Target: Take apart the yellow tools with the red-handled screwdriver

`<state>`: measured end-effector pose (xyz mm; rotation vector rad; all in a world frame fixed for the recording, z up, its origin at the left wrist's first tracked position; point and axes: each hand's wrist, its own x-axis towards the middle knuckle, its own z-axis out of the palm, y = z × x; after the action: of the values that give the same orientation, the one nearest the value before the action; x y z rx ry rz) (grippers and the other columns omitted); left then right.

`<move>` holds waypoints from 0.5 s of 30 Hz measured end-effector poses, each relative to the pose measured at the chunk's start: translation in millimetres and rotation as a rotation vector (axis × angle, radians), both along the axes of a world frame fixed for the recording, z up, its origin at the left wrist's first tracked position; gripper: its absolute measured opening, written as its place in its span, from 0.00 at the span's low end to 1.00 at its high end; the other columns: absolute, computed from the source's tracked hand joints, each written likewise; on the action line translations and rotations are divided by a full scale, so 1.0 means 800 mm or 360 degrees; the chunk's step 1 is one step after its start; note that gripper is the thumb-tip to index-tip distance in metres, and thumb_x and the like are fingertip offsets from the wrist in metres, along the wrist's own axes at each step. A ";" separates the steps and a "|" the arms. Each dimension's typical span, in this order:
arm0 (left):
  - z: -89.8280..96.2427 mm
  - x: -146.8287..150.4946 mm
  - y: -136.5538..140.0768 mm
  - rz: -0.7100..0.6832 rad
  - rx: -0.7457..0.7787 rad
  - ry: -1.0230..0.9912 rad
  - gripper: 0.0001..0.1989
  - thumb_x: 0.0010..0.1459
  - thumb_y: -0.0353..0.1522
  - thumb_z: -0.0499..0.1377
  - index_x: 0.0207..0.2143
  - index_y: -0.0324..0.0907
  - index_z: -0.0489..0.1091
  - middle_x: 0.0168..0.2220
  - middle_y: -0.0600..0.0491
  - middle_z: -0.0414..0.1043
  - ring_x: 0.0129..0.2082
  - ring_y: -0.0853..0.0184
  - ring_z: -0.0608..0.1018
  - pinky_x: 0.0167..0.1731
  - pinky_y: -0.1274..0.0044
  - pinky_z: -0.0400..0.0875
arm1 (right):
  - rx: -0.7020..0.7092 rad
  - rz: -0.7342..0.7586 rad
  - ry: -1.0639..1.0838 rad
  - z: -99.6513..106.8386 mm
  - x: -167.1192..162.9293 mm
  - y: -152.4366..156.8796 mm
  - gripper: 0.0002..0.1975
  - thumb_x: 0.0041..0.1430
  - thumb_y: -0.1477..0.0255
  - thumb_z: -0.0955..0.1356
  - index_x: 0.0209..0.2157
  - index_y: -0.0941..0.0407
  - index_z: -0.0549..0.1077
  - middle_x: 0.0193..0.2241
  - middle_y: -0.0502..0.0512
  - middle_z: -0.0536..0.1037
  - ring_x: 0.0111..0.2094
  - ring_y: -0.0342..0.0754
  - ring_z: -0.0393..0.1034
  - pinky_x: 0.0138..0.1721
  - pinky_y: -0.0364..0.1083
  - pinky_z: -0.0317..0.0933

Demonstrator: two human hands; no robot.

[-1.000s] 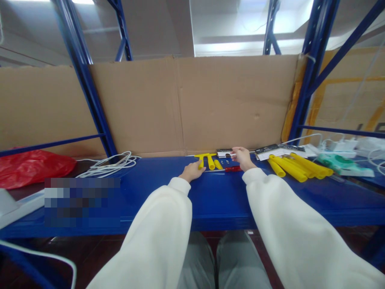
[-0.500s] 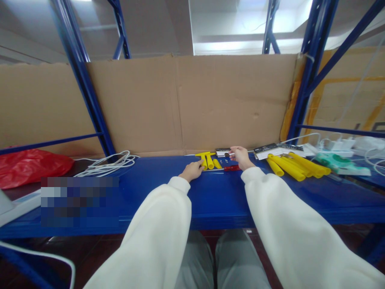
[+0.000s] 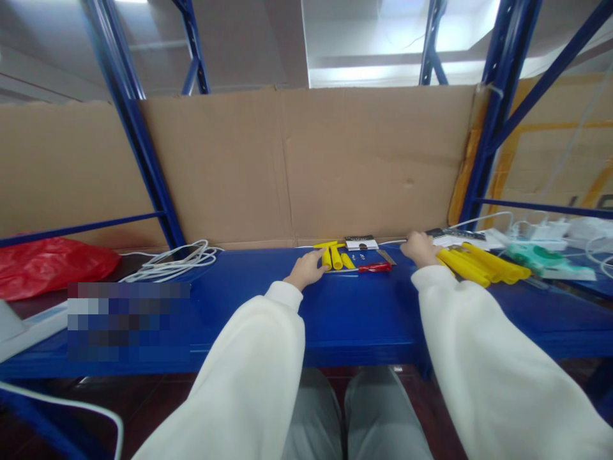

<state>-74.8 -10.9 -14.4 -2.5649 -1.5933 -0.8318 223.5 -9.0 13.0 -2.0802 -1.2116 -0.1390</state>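
My left hand (image 3: 306, 269) rests at the left end of a small group of yellow plastic pieces (image 3: 336, 258), its fingertips closed on the nearest tube-like one. My right hand (image 3: 420, 249) is over the left end of some black-and-white printed cards (image 3: 464, 237), beside several yellow tube handles (image 3: 483, 263). Its fingers point down and are partly hidden, so a grip cannot be made out. Between my hands lie a screwdriver with a red handle (image 3: 375, 268), a flat metal blade (image 3: 386, 257), a small black-and-white card (image 3: 361, 243) and tiny bright bits (image 3: 358, 257).
A blue shelf top (image 3: 239, 306) carries everything, with a cardboard sheet (image 3: 287, 166) upright behind it. To the left are a coiled white cable (image 3: 175, 260) and a red plastic bag (image 3: 52, 265). A green-and-white packet (image 3: 546, 259) and white plugs (image 3: 543, 230) sit far right.
My right hand has moved right, from above the small card to the printed cards near the yellow handles. The metal blade and the whole red screwdriver handle now show. My left hand has stayed put.
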 end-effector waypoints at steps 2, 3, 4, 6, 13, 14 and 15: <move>-0.003 -0.001 0.003 -0.0081 0.0041 -0.0123 0.27 0.58 0.29 0.62 0.61 0.42 0.70 0.61 0.45 0.71 0.61 0.58 0.73 0.61 0.69 0.65 | -0.0180 -0.0168 -0.0046 -0.003 0.021 -0.007 0.24 0.54 0.71 0.70 0.53 0.62 0.74 0.57 0.75 0.70 0.63 0.69 0.59 0.58 0.70 0.56; -0.004 -0.002 0.005 -0.0098 0.0051 -0.0186 0.26 0.58 0.28 0.62 0.60 0.42 0.71 0.60 0.45 0.72 0.59 0.58 0.75 0.60 0.70 0.66 | -0.0215 -0.0228 -0.0069 -0.005 0.030 -0.010 0.26 0.54 0.70 0.69 0.55 0.62 0.73 0.58 0.76 0.69 0.63 0.69 0.59 0.58 0.71 0.56; -0.006 -0.002 0.006 -0.0100 0.0053 -0.0244 0.25 0.57 0.27 0.62 0.59 0.41 0.72 0.58 0.46 0.74 0.57 0.59 0.77 0.59 0.70 0.68 | -0.0245 -0.0282 -0.0080 -0.007 0.039 -0.012 0.27 0.55 0.71 0.68 0.56 0.63 0.72 0.58 0.77 0.69 0.63 0.70 0.58 0.57 0.72 0.55; -0.008 -0.003 0.009 -0.0073 0.0036 -0.0327 0.24 0.56 0.26 0.61 0.57 0.40 0.74 0.53 0.46 0.78 0.51 0.60 0.80 0.55 0.71 0.72 | -0.0271 -0.0372 -0.0079 -0.012 0.053 -0.016 0.27 0.55 0.72 0.66 0.57 0.65 0.72 0.58 0.79 0.69 0.62 0.71 0.59 0.56 0.72 0.55; -0.006 -0.001 0.008 -0.0061 0.0010 -0.0401 0.21 0.58 0.25 0.58 0.53 0.38 0.76 0.40 0.49 0.83 0.37 0.66 0.82 0.47 0.75 0.76 | -0.0204 -0.0377 -0.0100 -0.022 0.073 -0.018 0.25 0.59 0.67 0.64 0.55 0.64 0.74 0.56 0.77 0.71 0.60 0.70 0.61 0.54 0.71 0.57; -0.006 -0.001 0.008 -0.0060 0.0018 -0.0402 0.21 0.58 0.25 0.57 0.53 0.38 0.77 0.40 0.49 0.83 0.37 0.65 0.82 0.47 0.74 0.76 | -0.0187 -0.0380 -0.0109 -0.023 0.073 -0.018 0.25 0.58 0.68 0.64 0.54 0.63 0.74 0.56 0.77 0.71 0.61 0.70 0.60 0.54 0.70 0.57; -0.005 -0.001 0.007 -0.0057 0.0024 -0.0402 0.21 0.57 0.25 0.57 0.53 0.38 0.77 0.39 0.49 0.83 0.37 0.65 0.81 0.47 0.74 0.76 | -0.0173 -0.0381 -0.0120 -0.024 0.073 -0.018 0.24 0.58 0.69 0.64 0.54 0.64 0.75 0.56 0.78 0.71 0.61 0.70 0.60 0.54 0.70 0.57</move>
<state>-75.6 -5.3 -18.7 -2.5708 -1.5939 -1.2089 281.8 -23.2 -6.6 -2.3301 -1.0294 -0.2692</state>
